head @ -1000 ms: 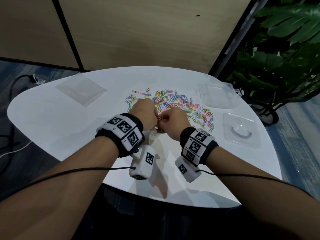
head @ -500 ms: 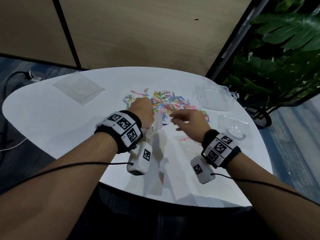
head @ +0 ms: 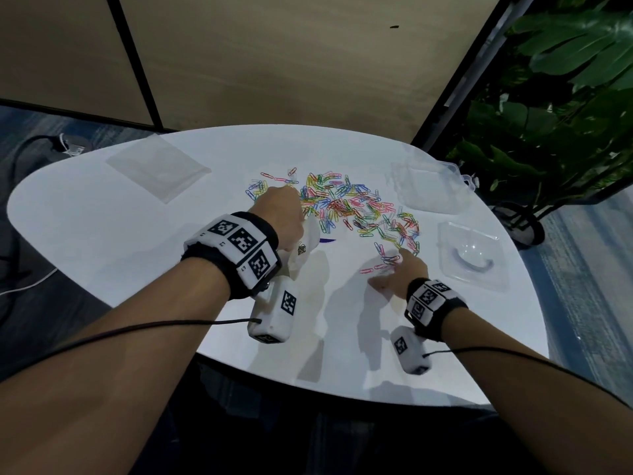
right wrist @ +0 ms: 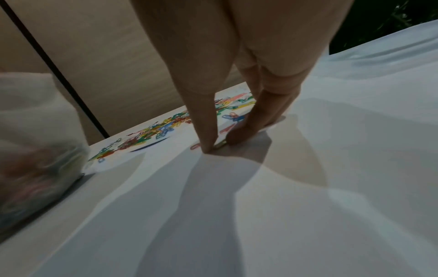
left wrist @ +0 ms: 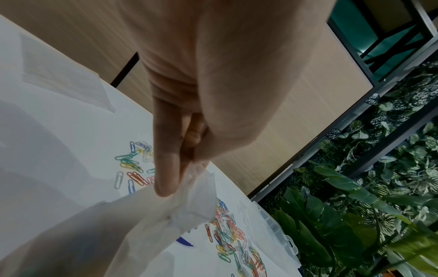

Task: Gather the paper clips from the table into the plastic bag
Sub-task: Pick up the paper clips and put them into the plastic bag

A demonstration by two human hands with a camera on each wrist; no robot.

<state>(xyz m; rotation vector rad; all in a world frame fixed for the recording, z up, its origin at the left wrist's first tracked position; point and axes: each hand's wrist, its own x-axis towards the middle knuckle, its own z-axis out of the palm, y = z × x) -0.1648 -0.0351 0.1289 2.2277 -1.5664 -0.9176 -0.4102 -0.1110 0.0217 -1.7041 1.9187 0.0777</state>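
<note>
A spread of coloured paper clips [head: 342, 207] [left wrist: 227, 234] [right wrist: 151, 133] lies across the middle of the white table [head: 137, 241]. My left hand [head: 281, 214] [left wrist: 180, 168] pinches the mouth of a clear plastic bag [head: 310, 236] [left wrist: 142, 224], which hangs above the table just left of the pile. In the right wrist view the bag [right wrist: 35, 150] shows blurred clips inside. My right hand [head: 400, 272] [right wrist: 219, 144] is down on the table at the near right end of the pile. Its thumb and a fingertip pinch one small clip against the surface.
A flat spare bag [head: 157, 166] lies at the far left. A clear plastic box [head: 428, 190] and a clear lid [head: 472, 255] sit on the right, close to the table's edge. A leafy plant [head: 565, 114] stands beyond them. A blue mark [head: 327, 240] shows near the bag.
My right hand left the bag's mouth, swung right and came down onto loose clips. The left hand kept its hold on the bag and barely moved.
</note>
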